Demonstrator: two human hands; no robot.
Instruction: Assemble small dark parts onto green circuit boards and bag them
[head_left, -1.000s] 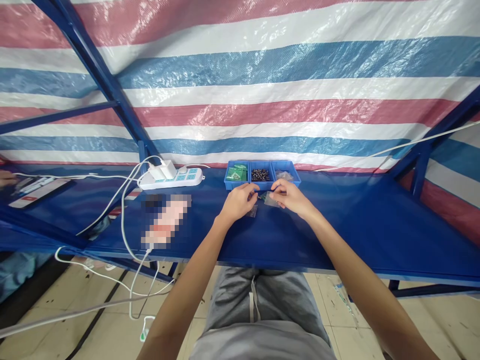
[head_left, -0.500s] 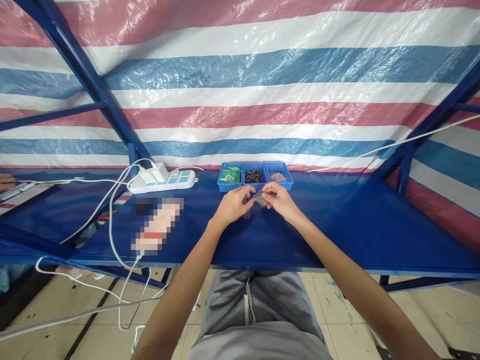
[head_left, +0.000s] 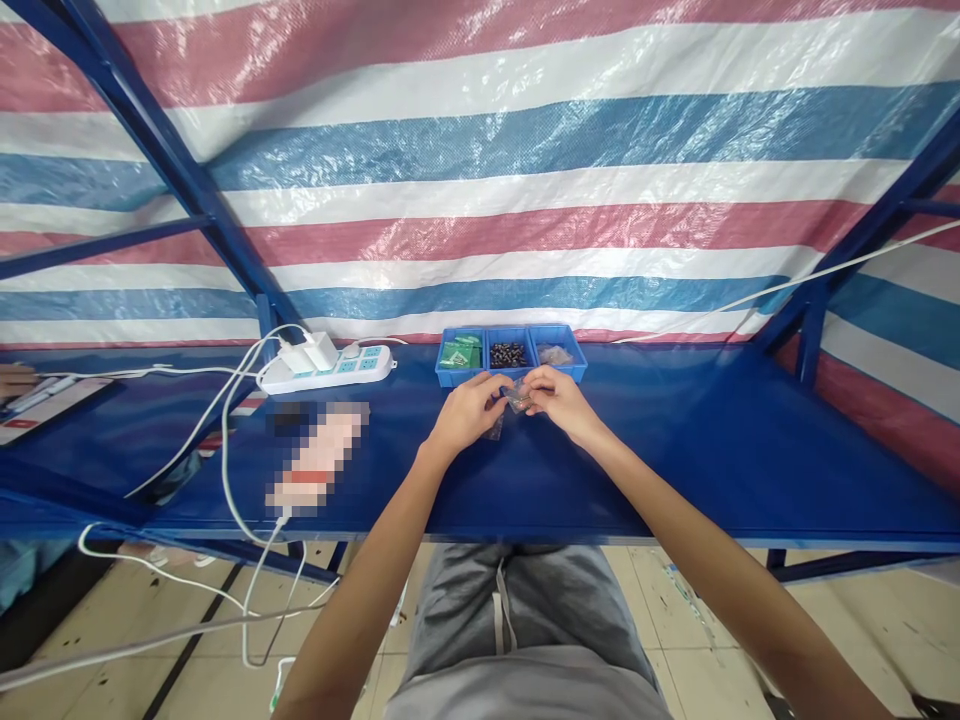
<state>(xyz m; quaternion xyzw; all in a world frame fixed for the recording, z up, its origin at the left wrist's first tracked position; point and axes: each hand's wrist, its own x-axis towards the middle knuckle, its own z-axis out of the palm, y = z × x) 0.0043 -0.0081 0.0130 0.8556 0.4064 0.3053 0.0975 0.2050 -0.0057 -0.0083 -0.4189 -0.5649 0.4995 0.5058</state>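
Between my two hands is a small clear plastic bag (head_left: 517,396), just in front of the blue bins. My left hand (head_left: 472,408) pinches its left edge, with thumb and forefinger closed. My right hand (head_left: 559,400) grips the other side, fingers curled in. Something small shows near the right fingertips, too small to name. Another clear plastic piece (head_left: 494,430) lies below my left fingers. Beyond the hands, green packets (head_left: 461,351) fill the left bin, small dark metallic parts (head_left: 508,354) the middle one, and clear bags (head_left: 555,355) the right one.
A white power strip (head_left: 330,368) with plugged-in chargers sits at the back left of the blue table (head_left: 675,450). White cables (head_left: 225,440) run over the front edge. A blurred-out object (head_left: 319,460) lies left of my arm. Another person's hand (head_left: 15,382) shows at far left.
The bag has shifted slightly and spreads a little differently between my fingers. Both hands stay in nearly the same place. The camera view has tilted slightly.
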